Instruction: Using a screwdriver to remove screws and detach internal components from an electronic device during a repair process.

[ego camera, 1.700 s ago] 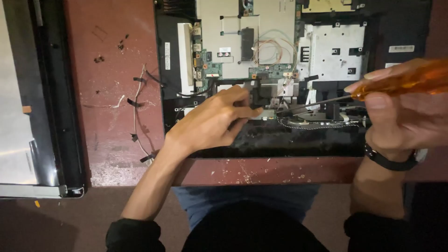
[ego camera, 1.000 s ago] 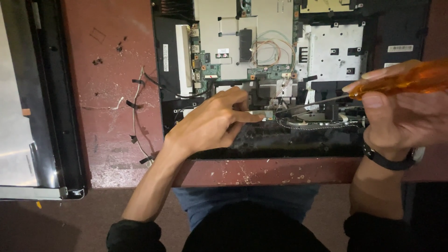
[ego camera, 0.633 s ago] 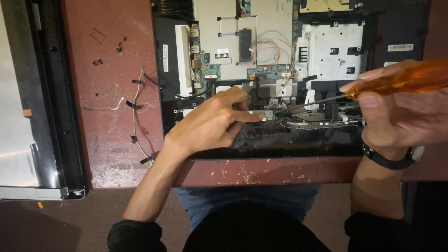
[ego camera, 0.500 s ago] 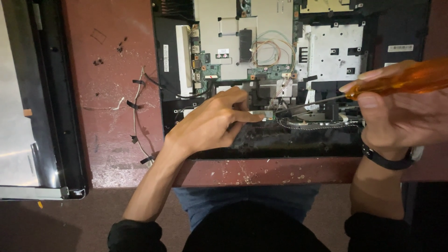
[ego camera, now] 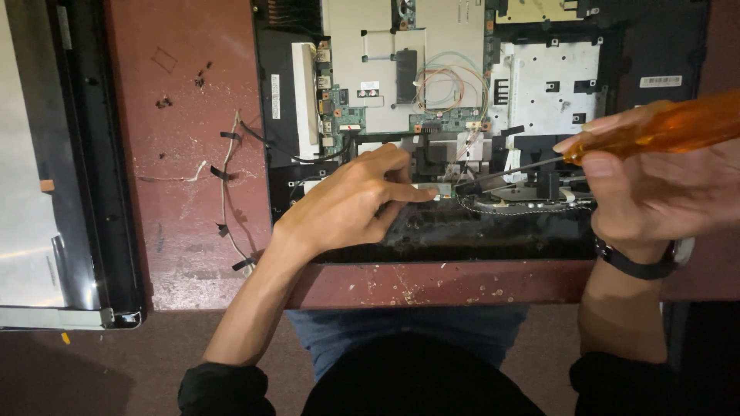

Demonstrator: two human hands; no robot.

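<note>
On the red worktop (ego camera: 177, 115) lies the opened laptop (ego camera: 478, 115); its boards and thin wires look fragile, best steadied by the stiff frame. Left hand (ego camera: 347, 204), palm down, presses its forefinger onto a small part by the hinge. Right hand (ego camera: 663, 192) wraps its grip round an orange screwdriver (ego camera: 663, 131), tip slanting down at that spot.

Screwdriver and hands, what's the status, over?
Right hand grips orange screwdriver, tip at the opened laptop. Left hand presses a small part beside the tip. Loose wires lie clear, left.
</note>
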